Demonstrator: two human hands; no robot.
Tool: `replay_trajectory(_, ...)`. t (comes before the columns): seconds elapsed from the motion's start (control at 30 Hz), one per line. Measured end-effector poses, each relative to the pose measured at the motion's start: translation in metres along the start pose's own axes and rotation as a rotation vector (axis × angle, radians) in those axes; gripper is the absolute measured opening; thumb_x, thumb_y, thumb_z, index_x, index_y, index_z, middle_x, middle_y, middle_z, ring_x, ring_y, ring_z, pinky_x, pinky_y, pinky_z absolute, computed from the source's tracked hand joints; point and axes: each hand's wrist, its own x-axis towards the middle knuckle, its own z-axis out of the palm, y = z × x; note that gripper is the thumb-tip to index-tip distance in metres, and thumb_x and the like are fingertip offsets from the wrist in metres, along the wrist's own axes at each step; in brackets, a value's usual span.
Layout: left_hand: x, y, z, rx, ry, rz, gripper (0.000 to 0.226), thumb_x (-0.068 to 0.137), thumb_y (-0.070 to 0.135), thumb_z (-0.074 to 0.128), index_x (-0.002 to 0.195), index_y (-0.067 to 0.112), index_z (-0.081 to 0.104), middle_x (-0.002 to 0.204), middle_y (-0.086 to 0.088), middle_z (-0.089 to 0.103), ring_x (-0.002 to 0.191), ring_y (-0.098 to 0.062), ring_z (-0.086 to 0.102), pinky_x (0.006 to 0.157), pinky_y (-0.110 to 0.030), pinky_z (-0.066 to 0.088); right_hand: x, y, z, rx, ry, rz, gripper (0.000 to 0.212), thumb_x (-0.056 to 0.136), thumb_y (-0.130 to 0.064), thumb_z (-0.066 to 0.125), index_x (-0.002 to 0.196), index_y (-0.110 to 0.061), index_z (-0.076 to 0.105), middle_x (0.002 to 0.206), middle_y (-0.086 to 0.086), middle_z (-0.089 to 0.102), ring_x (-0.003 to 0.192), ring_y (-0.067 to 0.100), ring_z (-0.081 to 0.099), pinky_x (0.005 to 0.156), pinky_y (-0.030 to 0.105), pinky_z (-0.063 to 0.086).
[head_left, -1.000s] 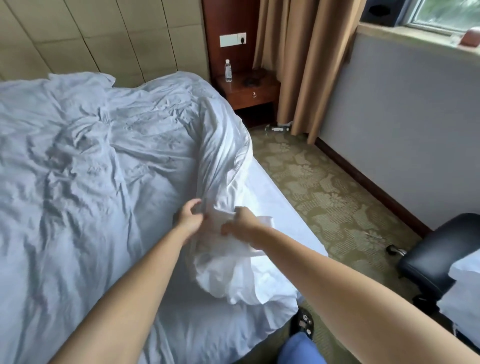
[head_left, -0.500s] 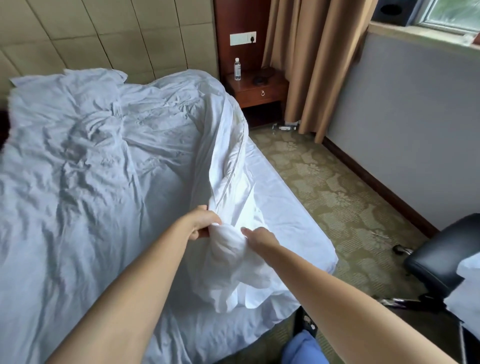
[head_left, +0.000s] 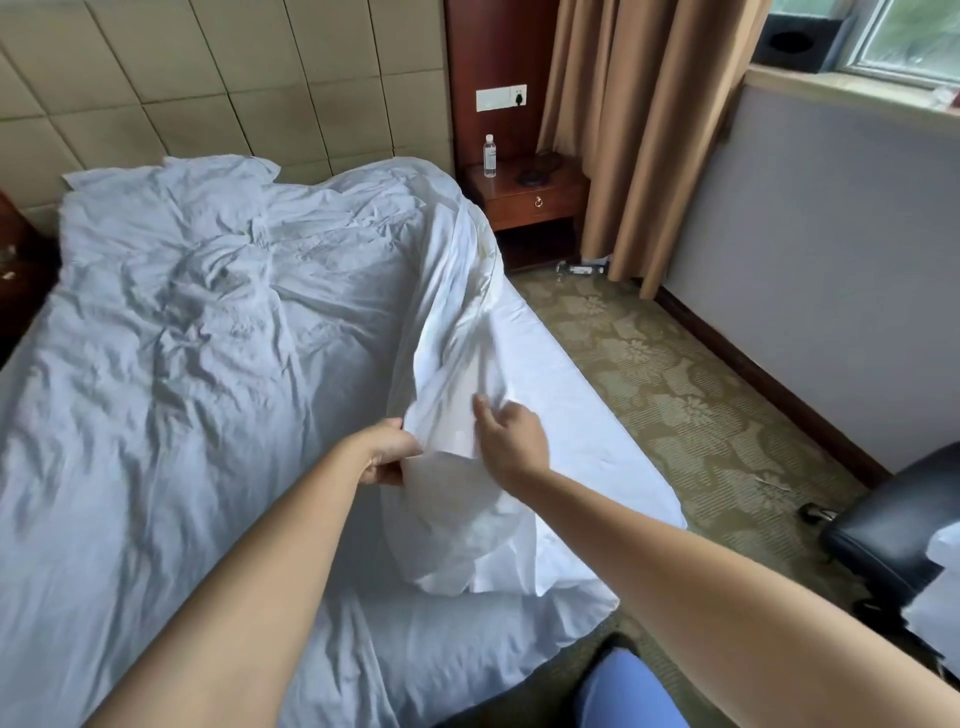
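Observation:
A crumpled white duvet cover (head_left: 218, 332) is spread over the bed. Its right side is folded back and lifted into a loose ridge (head_left: 457, 332) above the white bed sheet (head_left: 561, 415). My left hand (head_left: 387, 452) grips the lower edge of that lifted fold, fingers curled round the cloth. My right hand (head_left: 511, 436) is just right of it, thumb out and fingers relaxed against the fabric; the fingertips are partly hidden by the cloth. A bunched lump of the cover (head_left: 457, 540) hangs below both hands.
A wooden nightstand (head_left: 530, 197) with a water bottle (head_left: 489, 156) stands at the bed's far right corner, beside brown curtains (head_left: 639, 135). Patterned carpet (head_left: 691, 395) runs along the bed's right side. A black chair (head_left: 893, 530) is at the right edge. A padded headboard wall (head_left: 208, 83) is behind.
The view has pulled back and up. My right hand has let go of the bunched cloth and now lies loosely against it. My left hand still grips the fold.

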Motion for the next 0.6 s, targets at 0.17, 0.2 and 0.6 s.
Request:
replay_trajectory(0.17, -0.006, -0.001, -0.011, -0.067, -0.042, -0.009, 0.048, 0.074, -0.018, 0.043, 0.113, 0.005, 0.059, 0.104, -0.02, 0.068, 0.087, -0.032, 0.065, 0.069, -0.036, 0.055, -0.016, 0.007, 0.031, -0.086, -0.533, -0.018, 0.048, 0.093, -0.048, 0.05, 0.056, -0.017, 0.045, 0.071, 0.011, 0.054, 0.069, 0.024, 0.053, 0.067, 0.032, 0.042)
replay_trajectory(0.2, -0.005, -0.002, -0.01, -0.086, -0.028, -0.011, 0.045, 0.074, -0.02, 0.039, 0.106, 0.004, 0.06, 0.098, -0.022, 0.067, 0.084, -0.033, 0.064, 0.066, -0.033, 0.055, -0.017, 0.01, 0.035, -0.145, -0.572, -0.033, 0.046, 0.094, -0.048, 0.049, 0.059, -0.018, 0.046, 0.077, 0.011, 0.056, 0.075, 0.027, 0.056, 0.071, 0.032, 0.042)
replay_trajectory(0.6, 0.012, 0.019, 0.024, -0.024, -0.038, -0.173, 0.033, 0.082, -0.015, 0.034, 0.072, 0.006, 0.057, 0.059, -0.011, 0.058, 0.051, -0.021, 0.059, 0.048, -0.023, 0.05, 0.012, 0.043, 0.056, -0.49, -0.384, -0.09, 0.055, 0.084, -0.035, 0.062, 0.127, -0.014, 0.035, 0.124, 0.007, 0.033, 0.115, 0.029, 0.046, 0.087, 0.036, 0.045)
